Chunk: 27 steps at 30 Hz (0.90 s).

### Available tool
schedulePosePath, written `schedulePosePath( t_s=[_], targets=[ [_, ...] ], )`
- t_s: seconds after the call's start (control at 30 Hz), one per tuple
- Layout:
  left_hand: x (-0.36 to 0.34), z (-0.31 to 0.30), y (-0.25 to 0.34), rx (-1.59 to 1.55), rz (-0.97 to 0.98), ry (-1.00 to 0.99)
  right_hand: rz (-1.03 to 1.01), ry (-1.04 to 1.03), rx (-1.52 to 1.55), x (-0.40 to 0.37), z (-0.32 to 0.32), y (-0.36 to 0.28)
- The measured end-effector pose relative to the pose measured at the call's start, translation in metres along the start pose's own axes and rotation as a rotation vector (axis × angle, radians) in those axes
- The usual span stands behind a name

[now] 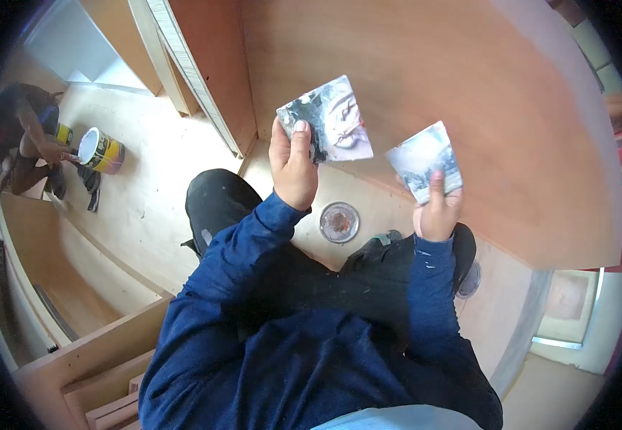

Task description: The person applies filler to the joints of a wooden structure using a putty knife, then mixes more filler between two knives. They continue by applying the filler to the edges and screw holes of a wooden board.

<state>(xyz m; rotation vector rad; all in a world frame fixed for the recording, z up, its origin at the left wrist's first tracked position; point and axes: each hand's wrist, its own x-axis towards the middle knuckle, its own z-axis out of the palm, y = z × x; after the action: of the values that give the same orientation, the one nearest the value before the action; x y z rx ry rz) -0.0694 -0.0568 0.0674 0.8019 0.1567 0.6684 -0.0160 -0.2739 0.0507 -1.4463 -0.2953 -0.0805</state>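
Observation:
My left hand (294,163) is closed on a flat square plate (329,120), thumb on top, raised above my knee. Dark and whitish smears cover that plate, and a thick pale paste lies on its right half. In my right hand (438,208) is a smaller thin square spreader (425,162), pinched between the thumb on its face and fingers behind. Its surface shows white and blue-grey smears. The plate and the spreader are apart, both in front of a curved wooden panel (397,57).
Between my legs on the pale floor lies a round lid (339,222) with brown residue. A second round thing (470,279) is partly hidden by my right leg. At left, a crouching person (28,132) is beside a yellow-and-black bucket (101,152). Wooden framing (96,337) stands at lower left.

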Motion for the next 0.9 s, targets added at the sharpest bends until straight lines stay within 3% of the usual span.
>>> schedulePosePath(
  t_s=[0.03, 0.1, 0.17, 0.27, 0.3, 0.37, 0.43, 0.5, 0.53, 0.57, 0.6, 0.63, 0.67, 0.7, 0.73, 0.77, 0.83, 0.9],
  targets=[
    [-0.003, -0.001, -0.002, 0.001, -0.001, 0.0, 0.099, 0.131, 0.36, -0.004, 0.015, -0.02],
    [-0.004, 0.003, -0.004, 0.246, 0.126, 0.068, 0.107, 0.1, 0.37, -0.012, 0.022, -0.021],
    [-0.01, 0.011, -0.006, 0.173, 0.146, 0.06, -0.329, 0.008, -0.584, -0.023, 0.035, -0.007],
    [-0.023, 0.014, -0.004, 0.34, 0.189, 0.036, -0.383, 0.044, -0.621, -0.029, 0.048, 0.013],
    [-0.025, 0.016, -0.002, 0.516, 0.311, 0.046, -0.398, 0.047, -0.596, -0.026, 0.059, 0.01],
    [-0.026, 0.01, -0.007, 0.749, 0.467, 0.017, -0.31, 0.099, -0.491, -0.026, 0.074, -0.002],
    [-0.032, 0.01, -0.01, 0.865, 0.586, -0.016, 0.249, 0.262, 0.149, -0.023, 0.075, -0.004],
    [-0.038, 0.018, -0.009, 0.85, 0.658, -0.055, 0.159, 0.296, 0.105, -0.014, 0.073, -0.007],
    [-0.035, 0.007, 0.008, 0.753, 0.394, -0.321, -0.106, 0.232, -0.246, -0.007, 0.064, -0.005],
    [-0.036, 0.009, 0.01, 0.767, 0.361, -0.381, -0.367, 0.165, -0.6, -0.002, 0.057, -0.005],
    [-0.037, 0.004, 0.0, 0.91, 0.385, -0.376, -0.395, 0.185, -0.67, 0.003, 0.054, -0.026],
    [-0.036, 0.003, -0.008, 1.052, 0.409, -0.365, -0.408, 0.2, -0.674, 0.004, 0.059, -0.043],
    [-0.031, 0.0, -0.014, 1.041, 0.419, -0.377, -0.292, 0.202, -0.14, 0.002, 0.067, -0.058],
    [-0.025, 0.0, -0.012, 0.677, 0.115, -0.35, -0.167, 0.184, 0.393, 0.0, 0.072, -0.065],
    [-0.02, -0.002, -0.011, 0.306, -0.181, -0.311, -0.269, -0.017, 0.074, -0.009, 0.063, -0.061],
    [-0.019, -0.006, -0.013, 0.255, -0.075, -0.372, -0.277, -0.02, 0.069, -0.009, 0.06, -0.056],
    [-0.02, 0.0, -0.007, -0.062, -0.351, -0.172, -0.851, -0.315, -0.414, -0.008, 0.057, -0.044],
    [-0.019, -0.001, -0.011, 0.029, -0.233, -0.185, -0.84, -0.322, -0.495, -0.016, 0.058, -0.035]
  ],
)
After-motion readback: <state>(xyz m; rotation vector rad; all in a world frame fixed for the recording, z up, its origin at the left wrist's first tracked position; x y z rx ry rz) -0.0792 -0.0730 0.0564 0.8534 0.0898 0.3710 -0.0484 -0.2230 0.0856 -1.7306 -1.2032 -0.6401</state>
